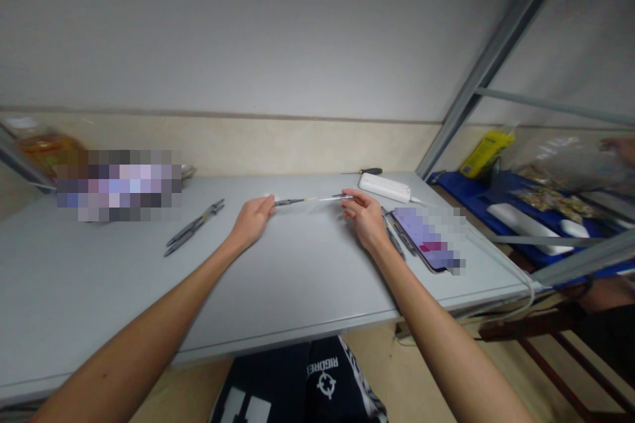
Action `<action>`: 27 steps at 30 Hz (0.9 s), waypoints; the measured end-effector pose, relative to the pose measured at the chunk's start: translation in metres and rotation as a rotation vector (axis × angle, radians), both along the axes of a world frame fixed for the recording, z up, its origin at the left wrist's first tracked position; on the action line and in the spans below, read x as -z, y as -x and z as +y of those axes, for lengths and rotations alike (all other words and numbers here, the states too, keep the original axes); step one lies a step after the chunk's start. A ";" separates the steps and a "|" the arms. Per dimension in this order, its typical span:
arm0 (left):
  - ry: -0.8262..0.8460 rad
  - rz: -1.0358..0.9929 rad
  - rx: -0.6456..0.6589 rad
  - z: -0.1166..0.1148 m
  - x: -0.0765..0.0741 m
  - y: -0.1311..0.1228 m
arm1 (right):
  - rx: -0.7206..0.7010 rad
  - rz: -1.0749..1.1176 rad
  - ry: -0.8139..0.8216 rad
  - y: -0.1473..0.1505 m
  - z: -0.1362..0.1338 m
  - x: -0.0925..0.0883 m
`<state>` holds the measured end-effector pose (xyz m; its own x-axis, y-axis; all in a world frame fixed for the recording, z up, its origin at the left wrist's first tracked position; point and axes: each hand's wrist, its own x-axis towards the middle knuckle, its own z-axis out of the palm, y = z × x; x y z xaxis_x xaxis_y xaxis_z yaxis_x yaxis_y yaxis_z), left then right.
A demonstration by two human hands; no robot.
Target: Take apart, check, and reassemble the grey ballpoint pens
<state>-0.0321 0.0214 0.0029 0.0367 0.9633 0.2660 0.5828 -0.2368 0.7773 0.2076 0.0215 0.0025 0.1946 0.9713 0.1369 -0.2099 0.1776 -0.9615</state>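
My left hand (252, 221) is closed around a grey pen (290, 202), whose narrow end points right. Facing it, my right hand (367, 218) pinches a thin whitish pen refill (328, 198) between thumb and fingertips. Pen and refill are nearly in line above the table; blur hides whether they touch. Grey pens (194, 228) lie side by side on the table beyond my left wrist. More grey pens (403, 238) rest beside my right wrist, partly covered by it.
A phone (424, 238) lies right of my right hand, with a white power strip (384, 188) and a screwdriver (370, 172) behind. At the far left stands a bottle of amber liquid (47, 149). Beyond the metal frame (469, 89), another person's hand (620, 147) shows over a blue surface.
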 end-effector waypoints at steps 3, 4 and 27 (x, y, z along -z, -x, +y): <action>-0.009 0.002 0.020 0.000 0.000 -0.001 | -0.011 -0.032 -0.004 0.001 0.000 0.001; -0.009 0.002 0.022 0.000 0.000 -0.001 | -0.010 -0.037 -0.005 0.001 0.000 0.001; 0.015 -0.035 0.042 -0.001 0.002 -0.001 | -0.034 -0.093 -0.030 0.000 -0.001 0.002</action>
<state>-0.0315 0.0203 0.0010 0.0682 0.9651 0.2530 0.5450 -0.2484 0.8008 0.2071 0.0204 0.0007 0.1464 0.9722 0.1825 -0.1259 0.2013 -0.9714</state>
